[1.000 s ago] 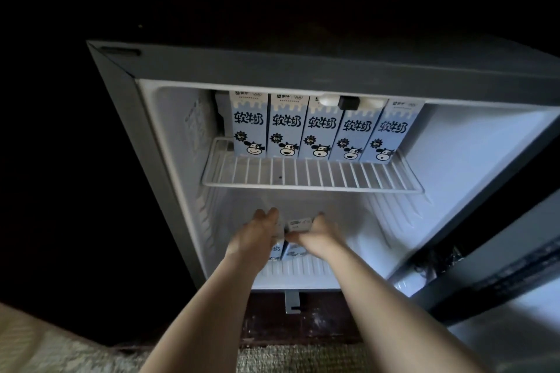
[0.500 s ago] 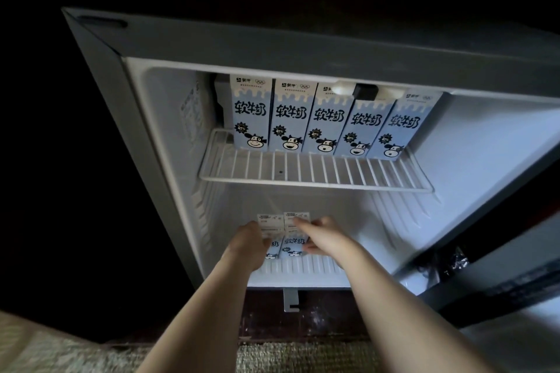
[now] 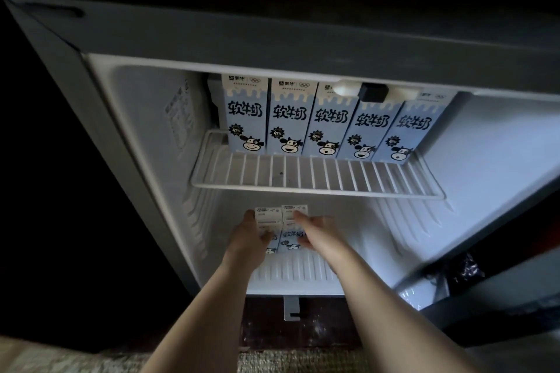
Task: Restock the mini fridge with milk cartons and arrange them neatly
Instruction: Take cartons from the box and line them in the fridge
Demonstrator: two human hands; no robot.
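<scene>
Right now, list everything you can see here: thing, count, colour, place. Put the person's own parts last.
mini fridge: one, grey shell with white lining, open, fills the view
wire shelf: one, white, across the upper part of the fridge
upper milk cartons: five, light blue and white, upright in a row at the back of the wire shelf
lower milk cartons: two, light blue and white, side by side on the fridge floor
knob: one, black, on the fridge ceiling
label: one, pale, on the left inner wall
rug: one, beige woven, on the floor in front
left hand: holds the left lower carton
right hand: holds the right lower carton
</scene>
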